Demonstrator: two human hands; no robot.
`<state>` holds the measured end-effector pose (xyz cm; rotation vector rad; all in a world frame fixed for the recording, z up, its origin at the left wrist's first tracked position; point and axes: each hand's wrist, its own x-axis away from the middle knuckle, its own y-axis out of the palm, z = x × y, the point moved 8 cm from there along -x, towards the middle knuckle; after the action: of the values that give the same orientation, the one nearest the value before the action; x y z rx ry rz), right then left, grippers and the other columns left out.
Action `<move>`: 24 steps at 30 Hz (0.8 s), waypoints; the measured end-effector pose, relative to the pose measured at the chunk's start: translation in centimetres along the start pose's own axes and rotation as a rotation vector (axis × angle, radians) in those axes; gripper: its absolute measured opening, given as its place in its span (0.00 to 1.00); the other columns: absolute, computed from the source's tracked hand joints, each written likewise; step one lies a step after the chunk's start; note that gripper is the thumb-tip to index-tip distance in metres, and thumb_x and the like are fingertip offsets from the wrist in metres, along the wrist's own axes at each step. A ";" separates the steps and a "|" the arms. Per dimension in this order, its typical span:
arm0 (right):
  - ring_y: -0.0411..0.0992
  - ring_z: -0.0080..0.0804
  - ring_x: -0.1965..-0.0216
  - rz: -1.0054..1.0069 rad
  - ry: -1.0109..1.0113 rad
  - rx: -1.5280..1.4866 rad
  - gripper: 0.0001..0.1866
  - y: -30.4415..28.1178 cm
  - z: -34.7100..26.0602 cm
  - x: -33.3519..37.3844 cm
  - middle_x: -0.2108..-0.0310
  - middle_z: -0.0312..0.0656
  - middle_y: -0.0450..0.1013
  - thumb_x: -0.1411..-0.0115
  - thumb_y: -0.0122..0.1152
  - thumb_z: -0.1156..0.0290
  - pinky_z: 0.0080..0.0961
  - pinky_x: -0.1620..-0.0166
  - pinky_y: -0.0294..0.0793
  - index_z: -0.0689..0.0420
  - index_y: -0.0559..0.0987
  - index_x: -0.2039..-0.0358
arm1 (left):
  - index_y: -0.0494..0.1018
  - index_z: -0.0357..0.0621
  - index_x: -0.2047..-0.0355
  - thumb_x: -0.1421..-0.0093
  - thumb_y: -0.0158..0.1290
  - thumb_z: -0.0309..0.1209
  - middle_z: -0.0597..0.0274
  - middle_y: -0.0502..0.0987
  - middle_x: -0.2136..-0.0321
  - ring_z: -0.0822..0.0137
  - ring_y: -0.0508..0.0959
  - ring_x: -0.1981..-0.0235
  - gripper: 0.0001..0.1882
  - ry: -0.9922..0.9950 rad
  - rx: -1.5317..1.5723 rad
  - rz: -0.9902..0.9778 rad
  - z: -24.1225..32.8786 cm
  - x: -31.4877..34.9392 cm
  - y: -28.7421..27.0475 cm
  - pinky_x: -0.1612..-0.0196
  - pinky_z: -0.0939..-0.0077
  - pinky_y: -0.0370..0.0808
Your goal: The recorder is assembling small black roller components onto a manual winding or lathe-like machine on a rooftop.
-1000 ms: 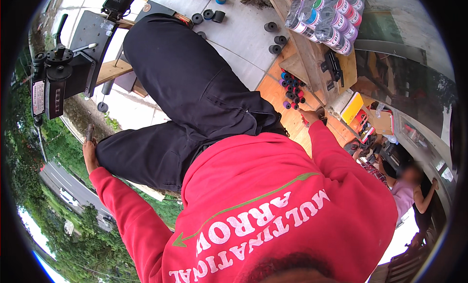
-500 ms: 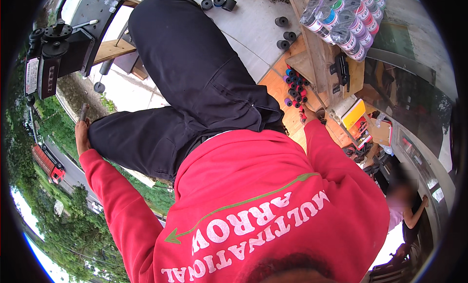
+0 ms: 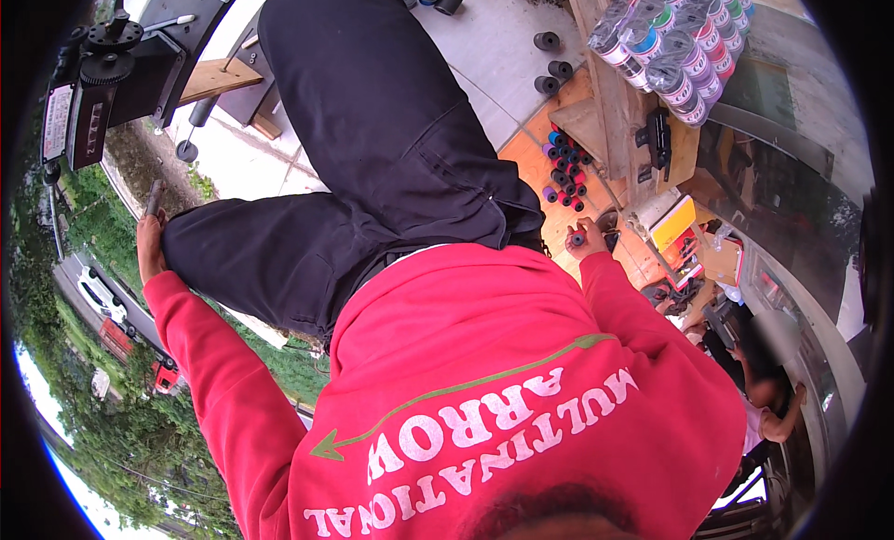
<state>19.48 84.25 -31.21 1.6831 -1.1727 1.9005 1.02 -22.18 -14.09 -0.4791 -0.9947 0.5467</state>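
At the right, my right hand (image 3: 585,243) is closed around a small roll (image 3: 578,238) with a dark round end. It is just below a cluster of small rolls (image 3: 564,175), black, red, purple and blue, lying on an orange-brown board. My left hand (image 3: 150,246) is far to the left beside my knee. Its fingers close round a short grey-brown rod (image 3: 155,198) that sticks up past them; what it belongs to cannot be made out.
Black rolls (image 3: 548,41) stand on the pale tiled floor. Shrink-wrapped packs of coloured rolls (image 3: 684,51) rest at the upper right, above a yellow pad (image 3: 674,222). A black machine with a knob (image 3: 104,69) is at the upper left. Another person (image 3: 768,419) is at the lower right.
My right hand has drawn back from the cluster toward me with a roll in it. My left hand has shifted slightly left. Outside, a white vehicle has come into view.
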 end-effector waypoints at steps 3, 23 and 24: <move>0.75 0.30 0.70 -0.073 -0.038 0.129 0.11 0.9 0.2 -0.8 0.69 0.42 0.74 0.37 0.69 0.67 0.28 0.68 0.78 0.57 0.74 0.68 | 0.76 0.52 0.69 0.29 0.49 0.38 0.78 0.65 0.79 0.80 0.63 0.80 0.12 -0.037 0.089 -0.029 0.0 0.4 0.5 0.75 0.82 0.57; 0.74 0.47 0.44 0.066 -0.260 0.649 0.22 1.7 -0.2 3.9 0.44 0.45 0.72 0.33 0.66 0.67 0.48 0.47 0.81 0.56 0.75 0.41 | 0.74 0.49 0.45 0.29 0.42 0.31 0.74 0.71 0.72 0.79 0.69 0.74 0.16 0.030 0.224 -0.075 -0.8 -1.2 0.9 0.71 0.85 0.67; 0.77 0.47 0.48 0.122 -0.277 0.753 0.20 1.4 -0.3 4.6 0.47 0.45 0.75 0.33 0.65 0.68 0.47 0.51 0.82 0.56 0.76 0.42 | 0.74 0.49 0.45 0.29 0.42 0.31 0.74 0.71 0.72 0.79 0.69 0.74 0.16 0.091 0.227 -0.086 0.0 -1.1 1.2 0.71 0.85 0.67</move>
<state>17.20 82.47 -27.35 2.3537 -0.6731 2.4348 0.28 -21.94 -15.51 -0.2556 -0.8508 0.5478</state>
